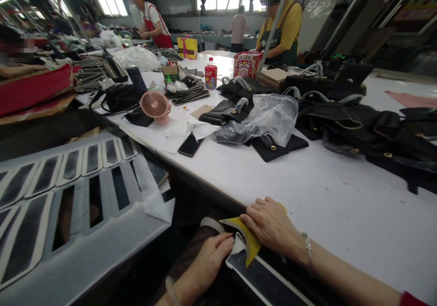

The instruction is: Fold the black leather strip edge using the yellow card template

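Observation:
My right hand (271, 226), with a metal bangle at its wrist, is closed on a bent yellow sheet (251, 243) at the table's front edge. The sheet curls over one end of a long dark panel with a white border (262, 276). Thumb and fingers of my left hand (210, 257) are pressed together at that same end of the panel, and a pale bangle circles the wrist. The fingertips of my left hand are partly hidden. The panel lies below the tabletop, over my lap, and runs out of view at the bottom.
On the left, a grey sheet (112, 233) carries several white-bordered dark panels (44, 175). The white table (341, 215) bears black bags (280, 147), plastic wrap (269, 114), a phone (190, 145), a pink fan (156, 106) and a red bottle (210, 74). Other people stand beyond.

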{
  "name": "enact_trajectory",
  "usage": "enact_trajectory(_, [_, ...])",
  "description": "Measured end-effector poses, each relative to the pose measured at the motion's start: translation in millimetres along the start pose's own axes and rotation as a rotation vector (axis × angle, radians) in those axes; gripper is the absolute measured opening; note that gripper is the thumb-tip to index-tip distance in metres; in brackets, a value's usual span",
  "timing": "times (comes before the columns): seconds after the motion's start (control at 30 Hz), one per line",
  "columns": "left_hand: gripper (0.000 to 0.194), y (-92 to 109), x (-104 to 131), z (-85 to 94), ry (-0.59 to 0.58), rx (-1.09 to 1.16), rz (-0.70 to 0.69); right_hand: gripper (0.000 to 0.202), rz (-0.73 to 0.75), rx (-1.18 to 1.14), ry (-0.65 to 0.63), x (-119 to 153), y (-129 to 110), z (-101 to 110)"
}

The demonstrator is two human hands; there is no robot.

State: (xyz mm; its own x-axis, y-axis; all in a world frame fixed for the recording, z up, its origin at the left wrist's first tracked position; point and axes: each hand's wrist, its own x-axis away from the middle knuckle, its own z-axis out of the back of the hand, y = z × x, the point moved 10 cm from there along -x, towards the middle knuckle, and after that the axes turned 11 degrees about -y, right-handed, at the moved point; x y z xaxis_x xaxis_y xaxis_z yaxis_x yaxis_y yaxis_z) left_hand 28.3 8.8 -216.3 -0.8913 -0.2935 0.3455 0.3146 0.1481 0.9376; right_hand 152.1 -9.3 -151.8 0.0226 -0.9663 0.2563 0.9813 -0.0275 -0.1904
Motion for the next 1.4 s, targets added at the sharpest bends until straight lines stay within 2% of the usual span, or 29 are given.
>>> enact_trajectory(0.17, [0.031,-5.2,-1.0,1.2,0.054,0.082,-0.022,0.044,0.201,0.085,0.000,-25.7,-17.3,13.7])
enact_trajectory(0.33, [0.055,-10.4,3.1,3.4,0.136,0.161,0.058,0.047,0.341,0.122,-0.018,-35.4,-25.8,11.6])
enact_trajectory(0.47, [0.066,-11.8,6.1,2.3,0.200,0.206,0.058,0.047,0.406,0.138,-0.028,-38.8,-29.1,8.7])
enact_trajectory(0.63, [0.077,-24.7,5.7,0.8,0.267,0.368,0.002,0.046,0.459,0.162,-0.036,-42.2,-34.1,9.0])
enact_trajectory(0.73, [0.069,-27.2,3.9,-2.4,0.229,0.422,-0.008,0.046,0.486,0.175,-0.038,-43.1,-36.9,8.8])
enact_trajectory(0.9, [0.052,-15.9,6.0,2.6,0.209,0.289,-0.006,0.046,0.502,0.181,-0.034,-43.0,-39.6,6.3])
enact_trajectory(1.1, [0.050,-2.2,10.5,13.0,0.254,0.050,0.032,0.048,0.495,0.186,-0.046,-43.0,-40.6,2.7])
enact_trajectory(1.4, [0.048,8.8,16.2,13.8,0.216,-0.276,0.085,0.048,0.479,0.161,-0.069,-37.1,-37.3,-3.8])
